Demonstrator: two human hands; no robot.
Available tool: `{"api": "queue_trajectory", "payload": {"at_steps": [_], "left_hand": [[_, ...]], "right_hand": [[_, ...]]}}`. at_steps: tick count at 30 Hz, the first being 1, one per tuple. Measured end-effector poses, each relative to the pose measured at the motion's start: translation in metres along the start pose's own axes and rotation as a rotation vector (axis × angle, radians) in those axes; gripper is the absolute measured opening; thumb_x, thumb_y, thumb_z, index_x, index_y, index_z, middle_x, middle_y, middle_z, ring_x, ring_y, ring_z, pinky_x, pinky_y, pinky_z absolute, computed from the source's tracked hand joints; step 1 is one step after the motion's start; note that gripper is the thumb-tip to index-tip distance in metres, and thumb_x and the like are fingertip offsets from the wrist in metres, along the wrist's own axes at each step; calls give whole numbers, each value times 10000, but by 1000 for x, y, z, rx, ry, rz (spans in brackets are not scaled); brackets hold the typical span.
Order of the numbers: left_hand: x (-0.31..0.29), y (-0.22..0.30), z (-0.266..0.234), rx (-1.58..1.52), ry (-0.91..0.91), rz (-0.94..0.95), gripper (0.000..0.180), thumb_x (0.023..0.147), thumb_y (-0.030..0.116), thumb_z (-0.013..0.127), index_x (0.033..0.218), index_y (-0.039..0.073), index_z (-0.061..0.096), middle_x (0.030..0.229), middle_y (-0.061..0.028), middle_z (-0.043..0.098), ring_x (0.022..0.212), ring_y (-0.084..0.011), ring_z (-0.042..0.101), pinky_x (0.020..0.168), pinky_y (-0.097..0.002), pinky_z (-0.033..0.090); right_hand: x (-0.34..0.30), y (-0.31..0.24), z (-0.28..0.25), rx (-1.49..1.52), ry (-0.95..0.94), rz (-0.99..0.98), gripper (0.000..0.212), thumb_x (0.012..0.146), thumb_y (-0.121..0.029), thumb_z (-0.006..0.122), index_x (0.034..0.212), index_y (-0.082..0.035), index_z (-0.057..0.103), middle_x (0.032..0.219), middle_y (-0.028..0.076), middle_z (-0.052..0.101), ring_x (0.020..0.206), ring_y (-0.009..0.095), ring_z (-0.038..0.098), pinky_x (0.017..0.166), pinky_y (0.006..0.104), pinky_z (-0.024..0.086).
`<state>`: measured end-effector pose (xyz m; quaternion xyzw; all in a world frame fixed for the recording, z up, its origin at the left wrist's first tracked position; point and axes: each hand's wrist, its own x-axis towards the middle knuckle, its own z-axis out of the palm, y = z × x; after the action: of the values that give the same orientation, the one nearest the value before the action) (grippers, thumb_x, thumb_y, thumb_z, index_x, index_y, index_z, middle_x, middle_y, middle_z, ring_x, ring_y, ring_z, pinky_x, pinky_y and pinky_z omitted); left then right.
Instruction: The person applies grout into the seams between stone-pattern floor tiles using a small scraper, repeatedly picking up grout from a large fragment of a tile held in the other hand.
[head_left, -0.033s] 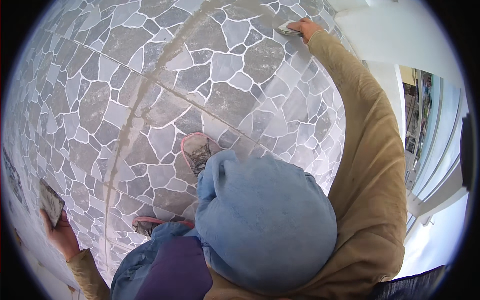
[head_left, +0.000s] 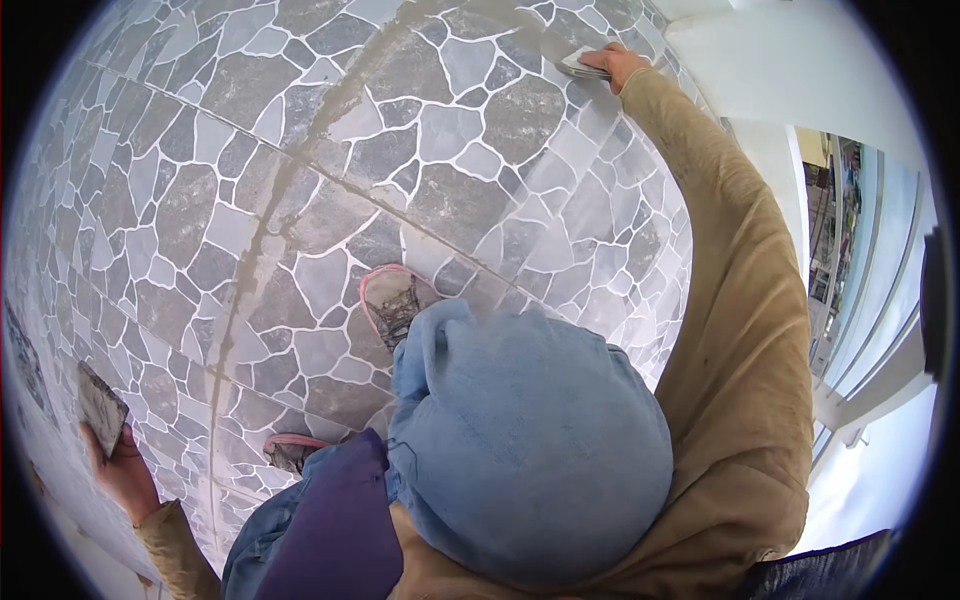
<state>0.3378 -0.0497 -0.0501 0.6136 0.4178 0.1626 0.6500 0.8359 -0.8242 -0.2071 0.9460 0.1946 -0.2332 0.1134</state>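
Note:
Far out at the upper right, my right hand [head_left: 622, 67] is closed on a thin, flat, pale-grey plate [head_left: 583, 63], which appears pressed to the floor beside a smeared grout line. Its exact kind does not show. At the lower left, my left hand [head_left: 125, 475] grips a flat, roughly rectangular grey plate [head_left: 102, 408] with smeared material on its face, held up off the tiles. The floor tiles [head_left: 525, 120] have a grey stone pattern with white lines. Brown-grey grout [head_left: 335, 110] runs along the joints, with smears spread beside them.
My bent knee in blue denim [head_left: 540, 440] fills the lower middle, beside a purple cloth [head_left: 335, 530]. Two dirty shoes with pink edging [head_left: 388, 298] stand on the tiles. A white wall [head_left: 790, 60] borders the floor at the right, with a railing-like opening [head_left: 880, 260] beyond.
My right hand and its plate have slid slightly right and toward me. The purple cloth has shifted upward and left across my lap. My left hand has barely moved.

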Motion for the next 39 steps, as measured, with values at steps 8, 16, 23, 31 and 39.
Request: {"api": "queue_trajectory", "payload": {"at_steps": [8, 16, 23, 31, 39], "left_hand": [[-4, 0, -15, -33, -19, 7, 539, 973, -39, 454, 1491, 67, 349, 1453, -118, 387, 1225, -214, 498, 974, -314, 501], [-10, 3, -3, 78, 7, 46, 478, 1000, 37, 438, 1472, 33, 369, 1404, -119, 454, 1154, -223, 560, 903, -308, 531], [-33, 8, -31, 18, 124, 31, 478, 995, 22, 447, 1468, 52, 386, 1380, -128, 485, 1135, -225, 575, 920, -291, 527], [-1, -7, -11, 152, -24, 39, 471, 995, 60, 482, 1458, 31, 396, 1357, -118, 511, 1119, -205, 588, 888, -288, 532], [10, -10, 32, 510, 28, 111, 458, 1003, 49, 453, 1458, 46, 401, 1379, -132, 486, 1141, -219, 573, 962, -317, 517]], "right_hand": [[30, -1, -31, 150, 216, -1, 714, 687, 118, 556, 1284, -269, 621, 1235, 112, 586, 1095, 319, 596, 992, 346, 480], [128, -124, -21, 100, 623, -122, 741, 699, 66, 629, 1314, -343, 577, 1294, 98, 561, 1114, 319, 589, 974, 370, 492], [83, -80, -68, -26, 204, -18, 812, 687, 80, 650, 1316, -423, 553, 1338, 92, 530, 1156, 320, 579, 1022, 376, 488], [163, -89, -91, -50, 312, -79, 858, 685, 81, 644, 1371, -412, 495, 1391, 4, 516, 1243, 274, 510, 1003, 400, 484], [75, -13, -23, -111, 209, -122, 901, 664, 109, 634, 1375, -424, 485, 1360, 41, 532, 1236, 284, 521, 991, 403, 496]]}}
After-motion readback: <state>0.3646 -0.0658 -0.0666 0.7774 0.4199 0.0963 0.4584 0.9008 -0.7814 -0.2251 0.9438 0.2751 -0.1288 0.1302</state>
